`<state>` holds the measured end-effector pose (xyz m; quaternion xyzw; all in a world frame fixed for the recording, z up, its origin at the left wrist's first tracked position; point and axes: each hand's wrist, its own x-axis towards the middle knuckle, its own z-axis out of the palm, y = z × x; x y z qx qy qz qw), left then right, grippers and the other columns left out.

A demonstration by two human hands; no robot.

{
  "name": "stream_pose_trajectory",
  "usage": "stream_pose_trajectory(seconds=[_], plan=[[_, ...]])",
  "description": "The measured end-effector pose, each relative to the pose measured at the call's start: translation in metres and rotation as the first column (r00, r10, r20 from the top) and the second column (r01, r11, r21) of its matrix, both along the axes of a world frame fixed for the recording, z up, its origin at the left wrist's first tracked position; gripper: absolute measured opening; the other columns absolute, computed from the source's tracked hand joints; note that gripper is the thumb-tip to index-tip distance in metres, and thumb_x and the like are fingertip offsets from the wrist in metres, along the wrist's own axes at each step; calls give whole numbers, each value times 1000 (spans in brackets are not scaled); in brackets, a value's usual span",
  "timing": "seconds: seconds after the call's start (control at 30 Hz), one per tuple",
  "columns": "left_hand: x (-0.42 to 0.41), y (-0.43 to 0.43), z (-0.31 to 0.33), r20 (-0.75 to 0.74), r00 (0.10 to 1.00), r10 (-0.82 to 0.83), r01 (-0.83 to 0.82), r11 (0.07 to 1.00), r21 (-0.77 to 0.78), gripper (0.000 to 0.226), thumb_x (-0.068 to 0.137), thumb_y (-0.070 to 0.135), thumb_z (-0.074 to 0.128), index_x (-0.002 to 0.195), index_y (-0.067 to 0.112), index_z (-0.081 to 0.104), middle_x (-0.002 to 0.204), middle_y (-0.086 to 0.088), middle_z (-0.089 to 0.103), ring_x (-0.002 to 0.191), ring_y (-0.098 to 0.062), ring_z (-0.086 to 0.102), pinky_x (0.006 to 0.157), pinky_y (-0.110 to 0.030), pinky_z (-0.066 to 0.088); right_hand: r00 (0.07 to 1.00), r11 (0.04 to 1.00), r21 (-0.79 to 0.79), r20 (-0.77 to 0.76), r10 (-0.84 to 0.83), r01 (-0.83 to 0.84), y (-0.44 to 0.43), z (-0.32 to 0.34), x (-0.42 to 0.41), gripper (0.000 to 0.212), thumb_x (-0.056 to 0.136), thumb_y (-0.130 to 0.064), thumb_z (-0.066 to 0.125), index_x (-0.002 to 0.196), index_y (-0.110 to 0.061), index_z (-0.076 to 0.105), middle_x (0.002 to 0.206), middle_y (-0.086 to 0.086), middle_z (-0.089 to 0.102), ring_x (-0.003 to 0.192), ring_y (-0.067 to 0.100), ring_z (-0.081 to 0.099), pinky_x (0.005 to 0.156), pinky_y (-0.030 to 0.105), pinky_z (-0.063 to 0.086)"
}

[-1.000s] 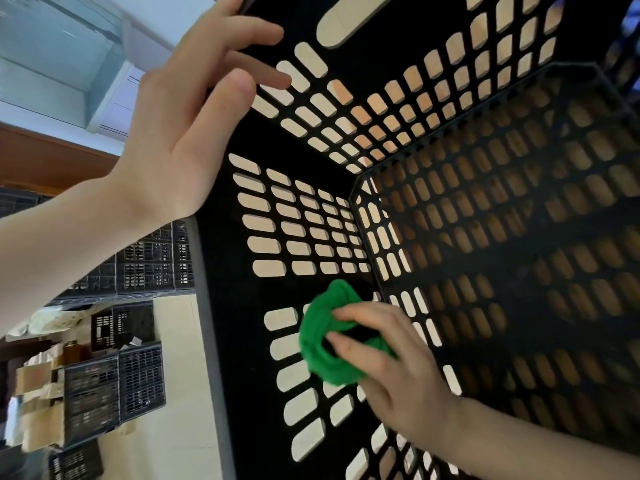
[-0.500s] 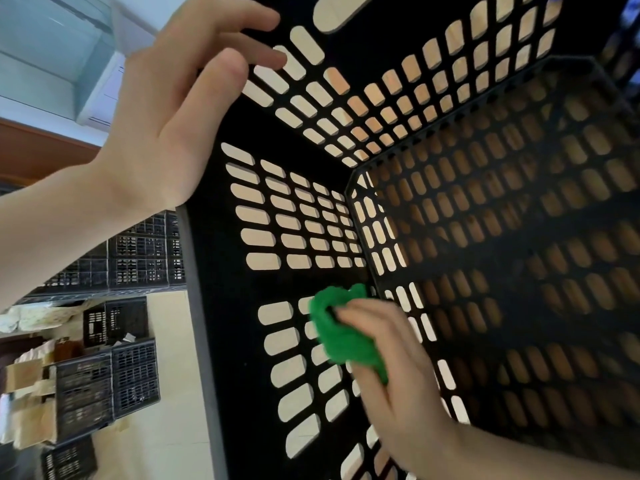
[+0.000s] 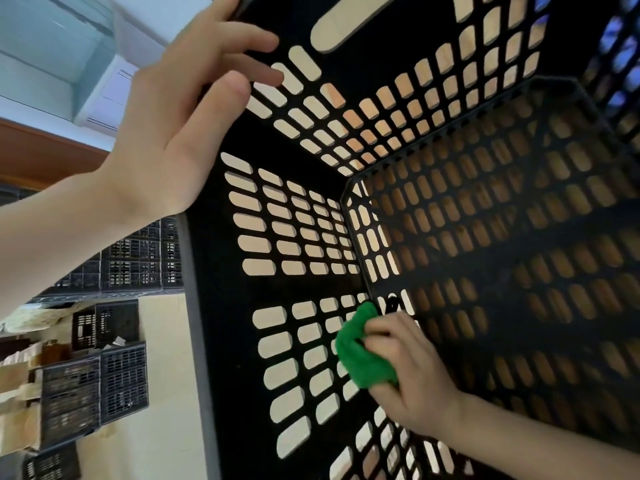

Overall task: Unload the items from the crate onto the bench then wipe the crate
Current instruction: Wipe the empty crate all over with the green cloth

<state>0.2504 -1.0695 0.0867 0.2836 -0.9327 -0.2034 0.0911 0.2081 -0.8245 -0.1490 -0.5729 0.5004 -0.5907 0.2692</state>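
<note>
1. The left hand (image 3: 166, 133) rests on the tipped crate (image 3: 221, 306) at its upper wall, its grip loose and the fingers nearly straight.
2. The right hand (image 3: 412, 379) has its grip closed around a bunched green cloth (image 3: 360, 355), pressing it to the inner side wall near the bottom corner.

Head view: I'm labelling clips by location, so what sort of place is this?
Probably a storeroom or warehouse: stacked black slotted crates stand at left with what look like brown cartons beside them, while a right hand wipes another crate with a green cloth.
</note>
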Motion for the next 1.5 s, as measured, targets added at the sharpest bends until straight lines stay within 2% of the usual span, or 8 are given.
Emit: stream_pose_trajectory(seconds=[0.23, 0.37, 0.53, 0.73, 0.93, 1.07, 1.23, 1.5], plan=[[0, -2, 0, 70, 996, 51, -46, 996, -78, 40, 100, 22, 36, 134, 9, 51, 117, -4, 67, 143, 2, 27, 118, -28, 21, 918, 895, 447, 358, -170, -9, -49, 22, -5, 18, 83, -27, 41, 100, -31, 48, 91, -16, 52, 84, 5, 53, 71, 27, 48], [0, -1, 4, 76, 996, 39, -32, 996, -80, 39, 100, 27, 38, 134, 15, 52, 131, -4, 61, 135, -2, 43, 115, -38, 30, 936, 847, 530, 283, -209, 29, -71, 34, -7, 20, 89, -25, 43, 108, -27, 48, 96, -15, 53, 90, 4, 53, 78, 31, 49], [0, 1, 5, 20, 999, 24, -20, 983, -182, 33, 100, 24, 44, 126, 9, 58, 115, -1, 67, 132, -10, 47, 111, -16, 28, 960, 786, 616, 250, -127, -57, -46, 44, -10, 25, 95, -20, 46, 118, -28, 47, 106, -12, 56, 95, 10, 57, 80, 33, 52], [14, 40, 7, -44, 988, 145, -152, 965, -213, 34, 98, 32, 48, 126, 14, 59, 120, -3, 66, 113, -6, 54, 97, -13, 34, 975, 483, 862, 212, -65, -155, 0, 44, -20, 25, 97, -18, 45, 121, -22, 46, 110, 9, 62, 93, 24, 60, 75, 30, 49], [66, 126, 0, 123, 989, 78, -74, 997, -37, 50, 98, 51, 34, 143, 30, 42, 155, 7, 37, 151, -13, 15, 121, -56, 8, 944, 433, 885, 274, -186, -172, -13, 58, -10, 31, 98, -24, 47, 129, -22, 48, 119, 7, 59, 106, 25, 57, 94, 40, 48], [73, 144, -5, 2, 997, 78, -78, 996, 37, 58, 101, 53, 26, 145, 18, 42, 159, 0, 29, 152, -25, 10, 120, -54, 15, 928, 518, 849, 270, -256, -105, -13, 89, -1, 28, 97, -23, 51, 124, -25, 56, 112, -2, 62, 104, 18, 57, 92, 36, 48], [70, 137, -8, -43, 995, 87, -87, 996, 15, 57, 102, 47, 21, 148, 19, 39, 160, 1, 28, 152, -26, 13, 114, -68, 11, 929, 788, 615, 315, -195, -43, -1, 152, 5, 33, 92, -13, 56, 120, -30, 57, 111, -14, 57, 103, 1, 54, 92, 23, 46], [73, 135, -12, -85, 994, 73, -71, 997, 26, 65, 101, 51, 14, 147, 14, 40, 159, -4, 30, 150, -29, 16, 113, -69, 12, 977, 979, 203, 208, -41, -2, 15, 188, 17, 40, 91, -14, 52, 128, -28, 47, 126, -9, 47, 116, 16, 49, 96, 32, 43]])
